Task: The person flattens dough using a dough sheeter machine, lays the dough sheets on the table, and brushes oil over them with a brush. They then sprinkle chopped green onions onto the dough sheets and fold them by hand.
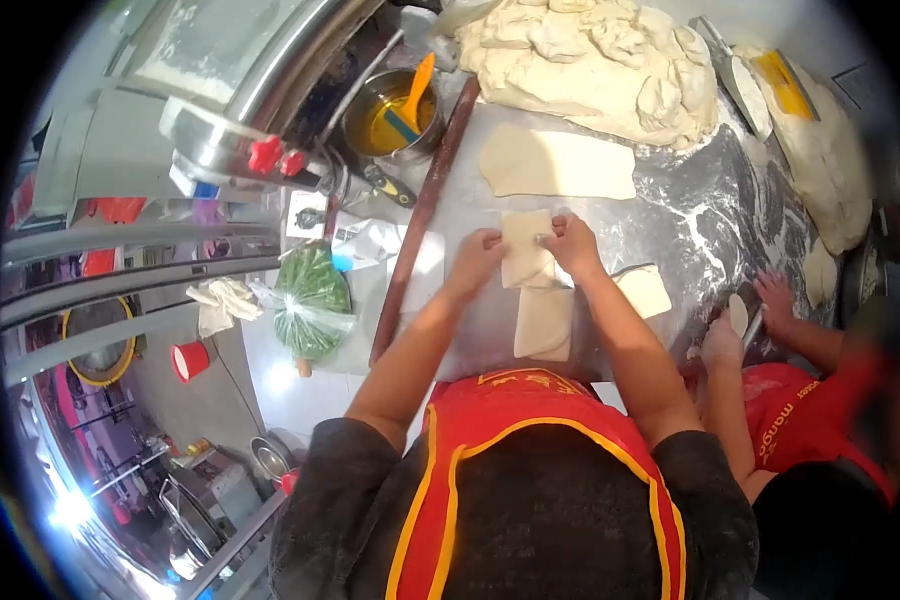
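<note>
A folded sheet of dough [526, 246] lies on the floured work table between my hands. My left hand [477, 260] is closed at its left edge, fingertips pinched. My right hand [574, 248] pinches the right edge, with thumb and fingers together. Just below, partly under the first, is another folded dough piece [544, 322]. To the right of my right forearm rests a smaller dough piece [644, 290]. Above my hands a longer flat dough sheet [560, 163] is spread out.
A large dough mass [590, 70] sits at the back. On the left stand a pot of yellow liquid [378, 112] with an orange-handled brush [419, 88], a wooden strip [425, 220] and a bag of greens [313, 300]. A co-worker's hand [722, 342] holds dough at right.
</note>
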`<state>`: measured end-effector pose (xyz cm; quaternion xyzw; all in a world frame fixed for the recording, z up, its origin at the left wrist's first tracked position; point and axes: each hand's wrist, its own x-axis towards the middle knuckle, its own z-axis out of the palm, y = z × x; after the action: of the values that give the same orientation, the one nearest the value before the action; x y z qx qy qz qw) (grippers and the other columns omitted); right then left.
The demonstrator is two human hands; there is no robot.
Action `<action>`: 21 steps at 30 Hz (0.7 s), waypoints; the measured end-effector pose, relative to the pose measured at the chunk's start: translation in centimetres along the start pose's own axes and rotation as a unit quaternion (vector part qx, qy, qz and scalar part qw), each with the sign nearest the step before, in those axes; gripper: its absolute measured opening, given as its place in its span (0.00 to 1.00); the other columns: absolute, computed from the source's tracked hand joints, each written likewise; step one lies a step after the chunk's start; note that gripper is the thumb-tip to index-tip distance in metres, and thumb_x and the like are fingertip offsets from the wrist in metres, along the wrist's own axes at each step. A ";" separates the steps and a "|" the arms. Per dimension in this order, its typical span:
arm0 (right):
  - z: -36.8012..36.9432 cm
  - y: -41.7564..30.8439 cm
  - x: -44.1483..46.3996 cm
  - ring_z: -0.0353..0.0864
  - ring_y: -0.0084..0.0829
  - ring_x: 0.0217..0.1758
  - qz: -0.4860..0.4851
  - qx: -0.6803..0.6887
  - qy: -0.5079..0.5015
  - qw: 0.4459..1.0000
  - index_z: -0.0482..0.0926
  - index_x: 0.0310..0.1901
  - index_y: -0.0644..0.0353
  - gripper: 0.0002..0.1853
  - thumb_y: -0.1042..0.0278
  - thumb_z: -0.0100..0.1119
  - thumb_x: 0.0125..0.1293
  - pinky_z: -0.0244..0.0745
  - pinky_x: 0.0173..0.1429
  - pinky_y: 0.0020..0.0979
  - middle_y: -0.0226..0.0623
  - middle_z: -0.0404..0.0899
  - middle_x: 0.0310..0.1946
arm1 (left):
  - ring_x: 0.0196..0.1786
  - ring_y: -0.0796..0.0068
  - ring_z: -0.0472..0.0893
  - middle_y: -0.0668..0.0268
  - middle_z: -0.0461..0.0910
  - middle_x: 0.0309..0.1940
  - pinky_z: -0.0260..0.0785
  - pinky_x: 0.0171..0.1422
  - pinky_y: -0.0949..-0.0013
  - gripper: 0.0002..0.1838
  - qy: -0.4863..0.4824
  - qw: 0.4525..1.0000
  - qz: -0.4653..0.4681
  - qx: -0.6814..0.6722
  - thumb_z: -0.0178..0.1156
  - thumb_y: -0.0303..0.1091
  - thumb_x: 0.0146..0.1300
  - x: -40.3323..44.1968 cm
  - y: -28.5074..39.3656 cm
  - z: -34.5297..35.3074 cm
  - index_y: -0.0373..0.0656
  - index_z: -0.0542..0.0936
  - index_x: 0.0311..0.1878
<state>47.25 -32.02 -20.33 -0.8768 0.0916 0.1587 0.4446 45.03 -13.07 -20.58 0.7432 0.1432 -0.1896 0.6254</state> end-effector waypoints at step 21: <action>0.0 -4.2 -4.6 0.79 0.29 0.22 0.066 0.031 -0.096 0.993 0.77 0.31 0.69 0.16 0.62 0.66 0.53 0.75 0.27 0.28 0.42 0.78 0.22 | 0.56 0.51 0.68 0.53 0.71 0.52 0.59 0.61 0.55 0.28 0.130 0.856 0.323 0.383 0.64 0.39 0.51 -2.9 -1.4 -3.7 0.36 0.71 0.54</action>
<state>44.23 -29.43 -15.49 -0.8351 0.1106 0.2683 0.4672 42.19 -9.14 -19.95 0.9464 -0.1086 0.0819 0.2930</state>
